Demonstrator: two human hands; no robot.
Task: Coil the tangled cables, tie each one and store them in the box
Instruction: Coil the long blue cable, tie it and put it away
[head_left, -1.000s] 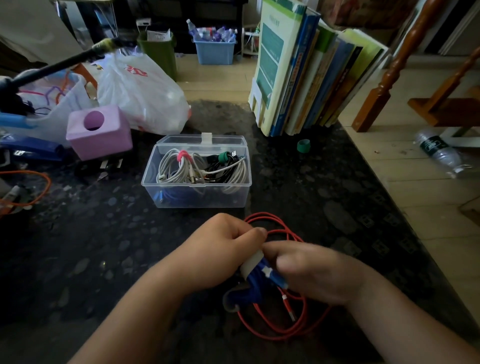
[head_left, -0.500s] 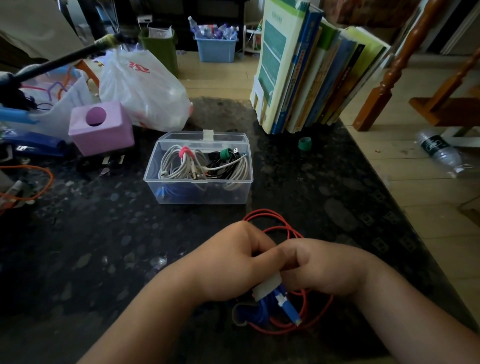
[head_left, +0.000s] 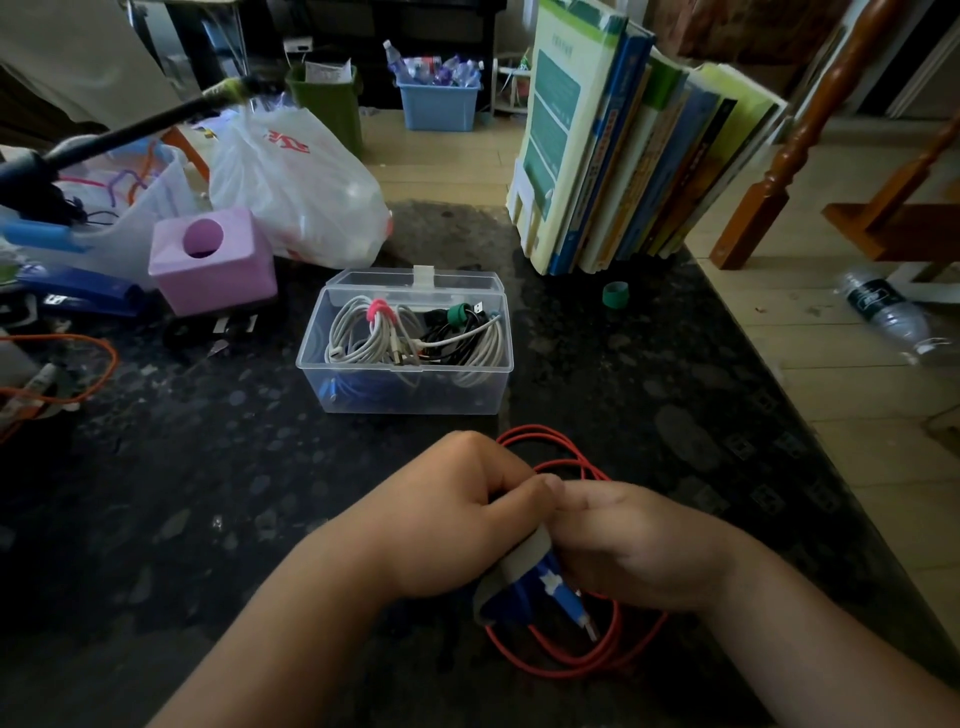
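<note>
Hiding tie (head_left: 524, 584) and cable (head_left: 571, 662): both hands (head_left: 452, 514).

No writing can be made out: the red marks on the white plastic bag (head_left: 296, 182) and the print on the book cover (head_left: 553, 119) beside it are too blurred to read.

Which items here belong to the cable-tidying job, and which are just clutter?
Job: red cable, blue tie, clear box of tied cables, left hand, right hand.
Clutter: books, purple block, plastic bag, green ring.
</note>
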